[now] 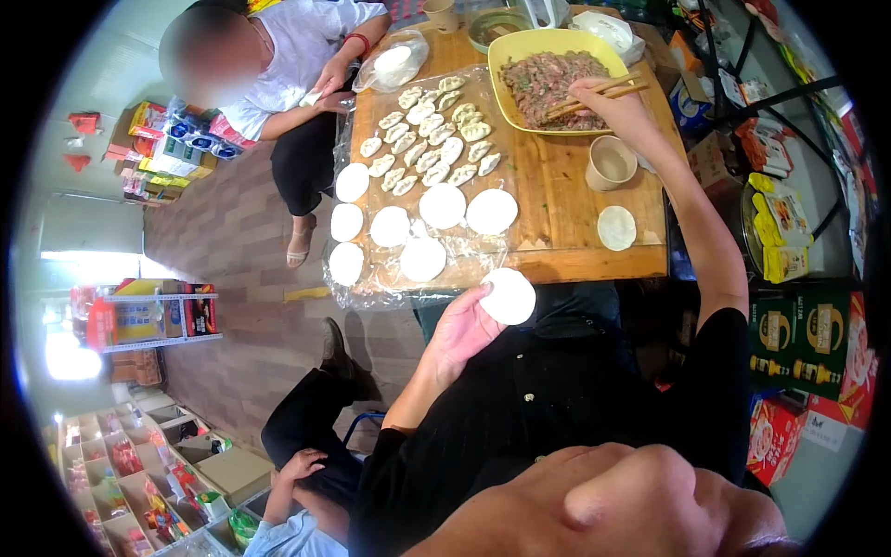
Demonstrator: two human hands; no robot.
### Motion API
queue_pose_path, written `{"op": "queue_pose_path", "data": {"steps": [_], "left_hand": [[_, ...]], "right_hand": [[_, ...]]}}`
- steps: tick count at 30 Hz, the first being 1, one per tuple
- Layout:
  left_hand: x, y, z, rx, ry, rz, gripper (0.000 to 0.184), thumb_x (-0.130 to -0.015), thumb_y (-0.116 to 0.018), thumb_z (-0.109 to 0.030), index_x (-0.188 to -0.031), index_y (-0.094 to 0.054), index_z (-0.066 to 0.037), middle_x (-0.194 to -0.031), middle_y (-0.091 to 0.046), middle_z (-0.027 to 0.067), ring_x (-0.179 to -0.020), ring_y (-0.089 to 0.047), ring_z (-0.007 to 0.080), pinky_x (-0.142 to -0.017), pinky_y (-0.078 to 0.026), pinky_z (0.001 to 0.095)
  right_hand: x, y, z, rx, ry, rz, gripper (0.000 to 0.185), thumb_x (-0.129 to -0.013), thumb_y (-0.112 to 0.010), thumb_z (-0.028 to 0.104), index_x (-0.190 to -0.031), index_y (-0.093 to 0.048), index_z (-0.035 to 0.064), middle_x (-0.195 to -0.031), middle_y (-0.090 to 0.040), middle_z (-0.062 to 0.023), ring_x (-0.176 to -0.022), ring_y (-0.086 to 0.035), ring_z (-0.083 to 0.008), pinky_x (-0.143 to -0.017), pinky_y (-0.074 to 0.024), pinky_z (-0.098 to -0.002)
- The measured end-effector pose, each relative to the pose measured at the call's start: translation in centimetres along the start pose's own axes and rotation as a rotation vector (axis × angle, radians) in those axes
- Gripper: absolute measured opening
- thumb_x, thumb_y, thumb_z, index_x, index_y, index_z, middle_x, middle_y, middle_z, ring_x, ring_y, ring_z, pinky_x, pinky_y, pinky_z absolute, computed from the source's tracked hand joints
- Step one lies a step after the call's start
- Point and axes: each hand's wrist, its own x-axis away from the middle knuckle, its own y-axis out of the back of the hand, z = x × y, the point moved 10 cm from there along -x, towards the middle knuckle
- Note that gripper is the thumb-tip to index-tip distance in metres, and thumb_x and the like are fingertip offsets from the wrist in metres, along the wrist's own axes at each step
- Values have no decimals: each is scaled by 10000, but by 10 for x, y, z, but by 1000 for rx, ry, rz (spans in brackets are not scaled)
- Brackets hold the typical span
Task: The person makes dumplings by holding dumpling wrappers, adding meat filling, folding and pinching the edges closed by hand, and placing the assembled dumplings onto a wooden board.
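Observation:
My left hand [464, 327] holds a round white dumpling wrapper [510, 296] just off the near edge of the table. With my right hand [608, 100] I grip a pair of chopsticks [624, 86], their tips down in the minced meat filling [543, 85]. A yellow square bowl [501, 63] contains that filling. On the plastic sheet [509, 167] lie several folded dumplings [430, 158] in rows. Nearer to me, several flat wrappers [442, 205] are spread out, and a single wrapper [616, 228] rests on the bare wood at the right.
On the wooden table [566, 265] stand a paper cup [611, 164], another paper cup [441, 13] and a glass bowl [497, 26]. A bag of wrappers [393, 61] lies at the far left corner. Across from it, a person's hands [329, 88] hold something white. Another person sits beside me.

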Motion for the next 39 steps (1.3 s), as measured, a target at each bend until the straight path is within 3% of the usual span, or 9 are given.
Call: {"op": "queue_pose_path", "data": {"steps": [1,3,7,9,16,18,24,34,39], "left_hand": [[1,1,0,12,0,-5,456,-928,-576,-126,-1322,-445,63,-1304,-561,192,-1221,-548,271,-1048,-445,406],[2,1,1,15,1,-4,455,-926,-568,-117,-1328,-446,59,-1297,-567,188,-1217,-552,276,-1039,-456,411],[3,2,2,0,5,-6,457,-924,-558,-104,-1337,-444,54,-1294,-570,183,-1214,-556,281,-1032,-464,416],[5,0,2,-11,-4,-7,454,-926,-566,-112,-1327,-443,62,-1293,-568,189,-1216,-552,278,-1042,-453,413],[9,-4,3,-10,-11,6,445,-927,-574,-114,-1314,-446,65,-1298,-564,187,-1211,-553,273,-1054,-440,408],[9,-2,4,-13,-7,7,443,-926,-573,-112,-1314,-447,62,-1295,-567,185,-1211,-554,271,-1052,-442,407],[13,-1,6,-26,-21,-9,443,-924,-572,-107,-1315,-448,60,-1281,-578,181,-1201,-562,266,-1040,-455,404],[12,-10,2,-39,-30,29,435,-925,-567,-106,-1306,-451,70,-1266,-588,176,-1189,-573,261,-1031,-464,400],[11,-6,6,-34,-23,3,433,-920,-573,-102,-1303,-458,65,-1262,-590,176,-1191,-571,263,-1033,-462,402]], "right_hand": [[1,1,2,-1,1,0,286,-940,-614,208,-1118,-650,-13,-1076,-663,-53,-953,-629,-112,-811,-538,-244],[3,4,6,-330,-17,7,278,-940,-614,196,-1114,-645,-19,-1060,-664,-62,-947,-628,-110,-813,-536,-244],[-3,6,0,-342,48,-63,279,-942,-612,197,-1107,-643,-26,-1029,-666,-64,-935,-626,-104,-809,-533,-242],[-12,-2,-9,-230,138,-75,225,-929,-630,216,-1041,-679,27,-962,-674,-22,-873,-633,-99,-757,-544,-231],[9,-4,8,-3,5,-11,311,-940,-621,247,-1120,-645,-5,-1019,-664,-43,-926,-624,-96,-806,-525,-225],[13,2,9,-272,-1,-6,303,-940,-619,236,-1120,-643,-6,-1040,-656,-55,-940,-632,-111,-821,-530,-227],[12,7,-10,-517,20,-21,307,-952,-597,197,-1132,-616,-51,-1106,-626,-91,-952,-643,-163,-849,-548,-258],[19,17,-11,-595,10,-94,314,-958,-590,196,-1147,-597,-55,-1104,-619,-113,-959,-631,-185,-845,-542,-269],[17,28,-11,-469,47,-150,285,-957,-598,193,-1134,-617,-29,-1073,-632,-77,-925,-621,-133,-757,-510,-246]]}}
